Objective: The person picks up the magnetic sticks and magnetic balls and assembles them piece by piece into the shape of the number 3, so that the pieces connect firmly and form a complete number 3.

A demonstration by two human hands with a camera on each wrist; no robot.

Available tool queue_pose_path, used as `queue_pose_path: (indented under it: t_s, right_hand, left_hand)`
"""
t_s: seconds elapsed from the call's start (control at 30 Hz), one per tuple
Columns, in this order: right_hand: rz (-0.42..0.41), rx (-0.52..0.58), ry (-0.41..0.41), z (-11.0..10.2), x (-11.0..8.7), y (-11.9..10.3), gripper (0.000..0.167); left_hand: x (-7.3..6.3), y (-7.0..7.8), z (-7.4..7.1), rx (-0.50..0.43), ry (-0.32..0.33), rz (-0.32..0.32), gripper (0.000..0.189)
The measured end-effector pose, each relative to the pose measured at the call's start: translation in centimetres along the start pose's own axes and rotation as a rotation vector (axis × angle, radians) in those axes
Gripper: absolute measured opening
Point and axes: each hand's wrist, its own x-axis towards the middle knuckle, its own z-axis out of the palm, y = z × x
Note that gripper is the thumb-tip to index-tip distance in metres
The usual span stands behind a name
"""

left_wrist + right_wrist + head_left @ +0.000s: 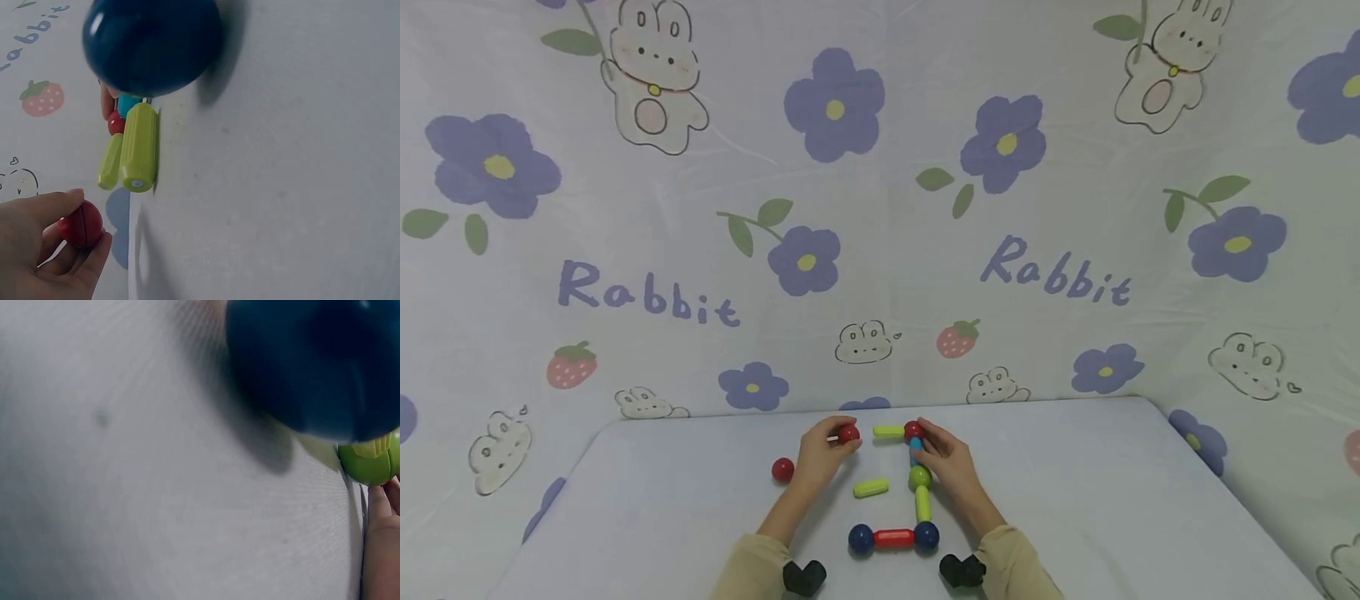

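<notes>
My left hand point(820, 454) holds a red ball point(83, 225) between thumb and fingers, just left of the chain's far yellow-green rod point(888, 432). On the table that rod joins a second red ball point(913, 430), then a light blue rod point(915, 451), a green ball point(920, 477), another yellow-green rod point(922, 504) and a dark blue ball point(927, 537). A red rod point(894, 538) links this to another dark blue ball point(861, 540). My right hand point(953, 467) pinches the chain's far end, fingers at the red ball, thumb over the light blue rod.
A loose yellow-green rod point(871, 488) lies between my arms, inside the bend of the chain. One more red ball point(782, 470) rests left of my left hand. A patterned cloth point(880, 208) hangs behind the white table point(1112, 500). Black wrist pieces point(805, 577) sit by my sleeves.
</notes>
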Motion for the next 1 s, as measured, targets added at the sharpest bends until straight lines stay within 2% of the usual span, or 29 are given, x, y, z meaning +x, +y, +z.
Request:
queue_pose_path:
  t_s: [0.27,0.37,0.53,0.7,1.0]
  right_hand:
    - [-0.004,-0.001,0.004,0.2,0.0,-0.1,0.054]
    - [-0.005,-0.001,0.003,0.2,0.0,-0.1,0.054]
    - [-0.008,0.006,0.004,0.1,0.0,-0.2,0.054]
    - [-0.010,0.003,0.003,0.1,0.0,-0.2,0.054]
    - [-0.017,0.000,0.010,0.1,0.1,0.0,0.053]
  left_hand:
    - [0.4,-0.7,0.8,0.027,-0.028,-0.030,0.034]
    - [0.6,-0.7,1.0,0.031,-0.030,-0.067,0.034]
    - [0.8,-0.4,1.2,0.028,-0.032,-0.092,0.034]
    - [0.9,-0.4,1.4,0.041,-0.036,-0.099,0.032]
    - [1.0,-0.8,1.7,0.040,-0.032,-0.072,0.033]
